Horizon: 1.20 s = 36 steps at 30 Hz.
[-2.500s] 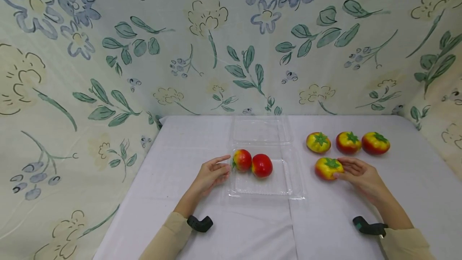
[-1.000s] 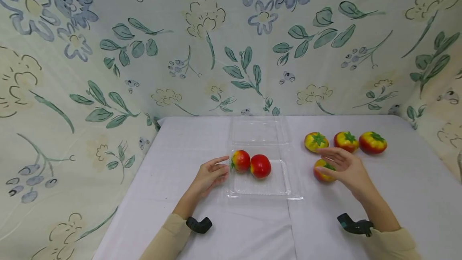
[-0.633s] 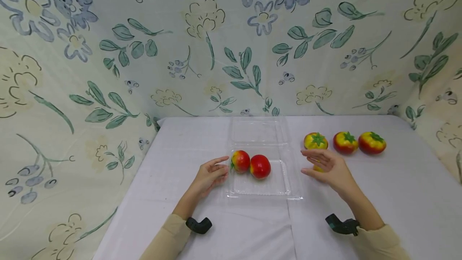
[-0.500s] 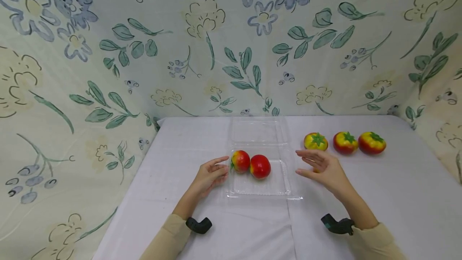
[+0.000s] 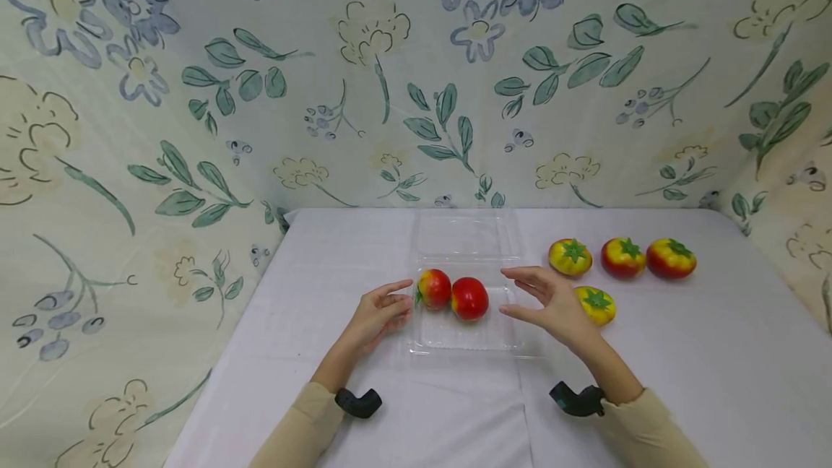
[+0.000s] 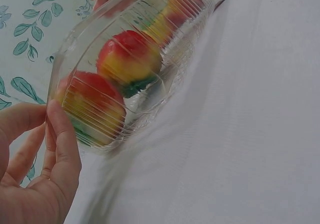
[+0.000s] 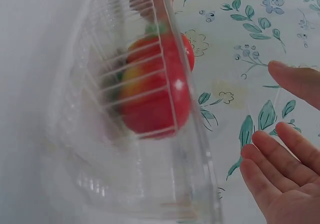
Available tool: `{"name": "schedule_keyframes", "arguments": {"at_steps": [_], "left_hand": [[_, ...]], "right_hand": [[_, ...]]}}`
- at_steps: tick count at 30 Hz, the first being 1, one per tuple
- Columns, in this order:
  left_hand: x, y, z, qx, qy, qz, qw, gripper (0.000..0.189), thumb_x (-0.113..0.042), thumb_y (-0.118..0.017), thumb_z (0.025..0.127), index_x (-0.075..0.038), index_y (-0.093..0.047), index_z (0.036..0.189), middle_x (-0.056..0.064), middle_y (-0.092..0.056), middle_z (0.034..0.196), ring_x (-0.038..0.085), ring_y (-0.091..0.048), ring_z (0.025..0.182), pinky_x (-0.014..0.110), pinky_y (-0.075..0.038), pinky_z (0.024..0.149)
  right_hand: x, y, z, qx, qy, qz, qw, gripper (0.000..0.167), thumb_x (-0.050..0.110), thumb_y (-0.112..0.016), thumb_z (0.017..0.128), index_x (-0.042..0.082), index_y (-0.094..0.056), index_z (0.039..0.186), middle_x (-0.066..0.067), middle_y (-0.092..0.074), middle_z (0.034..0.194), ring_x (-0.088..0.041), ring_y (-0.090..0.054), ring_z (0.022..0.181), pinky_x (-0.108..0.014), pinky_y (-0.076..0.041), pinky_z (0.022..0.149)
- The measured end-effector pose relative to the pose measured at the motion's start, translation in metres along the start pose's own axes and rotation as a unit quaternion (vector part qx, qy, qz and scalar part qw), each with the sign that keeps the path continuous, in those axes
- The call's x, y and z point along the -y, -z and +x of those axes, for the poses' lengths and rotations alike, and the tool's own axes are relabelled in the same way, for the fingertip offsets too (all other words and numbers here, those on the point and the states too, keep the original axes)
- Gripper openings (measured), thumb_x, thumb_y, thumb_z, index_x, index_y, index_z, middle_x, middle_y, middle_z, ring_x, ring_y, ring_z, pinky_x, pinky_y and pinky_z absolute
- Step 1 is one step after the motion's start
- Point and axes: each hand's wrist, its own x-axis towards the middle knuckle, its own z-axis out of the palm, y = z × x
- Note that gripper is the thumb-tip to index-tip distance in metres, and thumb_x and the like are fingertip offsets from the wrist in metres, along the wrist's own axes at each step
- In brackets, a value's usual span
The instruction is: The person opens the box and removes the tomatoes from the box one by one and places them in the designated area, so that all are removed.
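Observation:
A clear plastic clamshell box (image 5: 529,338) lies with its lid (image 5: 464,233) folded back. Two red-and-yellow tomato-like fruits with green calyxes sit in its left half: one fruit (image 5: 434,289) by the left wall, another fruit (image 5: 469,300) beside it. My left hand (image 5: 383,316) pinches the box's left rim between thumb and finger, as the left wrist view shows. Over the box's right side hovers my right hand (image 5: 542,302), thumb and fingers spread apart and nothing between them. Behind it, a similar fruit (image 5: 598,305) rests on the table, partly covered by the hand.
Three more such fruits stand in a row at the back right: a yellowish fruit (image 5: 570,257), a middle fruit (image 5: 623,258) and a right fruit (image 5: 672,258). White cloth covers the table (image 5: 325,258). A floral curtain (image 5: 416,92) hangs behind and at the sides.
My right hand has come away from the fruit on the table and moved left to the box's right side, without the fruit. The left hand stays at the left rim.

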Motion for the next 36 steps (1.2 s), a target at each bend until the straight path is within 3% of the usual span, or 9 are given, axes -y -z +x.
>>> {"name": "schedule_keyframes", "arguments": {"at_steps": [6,13,21,36], "left_hand": [[0.000,0.000,0.000,0.000,0.004,-0.004,1.0000,0.046,0.000,-0.067,0.094,-0.003,-0.057,0.139,0.009,-0.065,0.100,0.015,-0.065,0.082,0.027,-0.059,0.077],[-0.001,0.000,0.001,-0.003,0.010,0.002,0.9999,0.046,-0.002,-0.068,0.093,-0.005,-0.058,0.138,0.010,-0.065,0.102,0.016,-0.065,0.084,0.028,-0.059,0.078],[-0.001,-0.001,0.000,-0.006,0.009,0.002,0.9999,0.046,0.000,-0.067,0.094,-0.004,-0.058,0.138,0.010,-0.065,0.102,0.016,-0.065,0.084,0.028,-0.059,0.078],[0.001,-0.001,0.001,-0.009,0.005,-0.004,0.9999,0.046,0.002,-0.066,0.093,-0.003,-0.058,0.138,0.009,-0.065,0.099,0.015,-0.064,0.081,0.026,-0.059,0.076]], "right_hand": [[0.001,-0.011,0.007,0.016,0.012,-0.015,0.9997,0.059,0.016,-0.086,0.079,0.006,-0.061,0.132,-0.012,-0.060,0.133,-0.030,-0.052,0.129,-0.034,-0.043,0.104],[-0.003,-0.025,0.013,0.016,0.024,-0.035,0.9990,0.060,0.014,-0.086,0.078,0.006,-0.061,0.131,-0.012,-0.060,0.133,-0.034,-0.052,0.128,-0.054,-0.043,0.102],[-0.009,-0.041,0.019,0.017,0.006,-0.042,0.9990,0.062,0.012,-0.087,0.078,0.005,-0.060,0.133,-0.014,-0.059,0.134,-0.043,-0.049,0.129,-0.056,-0.041,0.104],[-0.010,-0.057,0.025,-0.006,-0.013,-0.083,0.9964,0.064,0.006,-0.088,0.074,0.004,-0.061,0.132,-0.017,-0.059,0.135,-0.044,-0.048,0.130,-0.054,-0.042,0.104]]}}
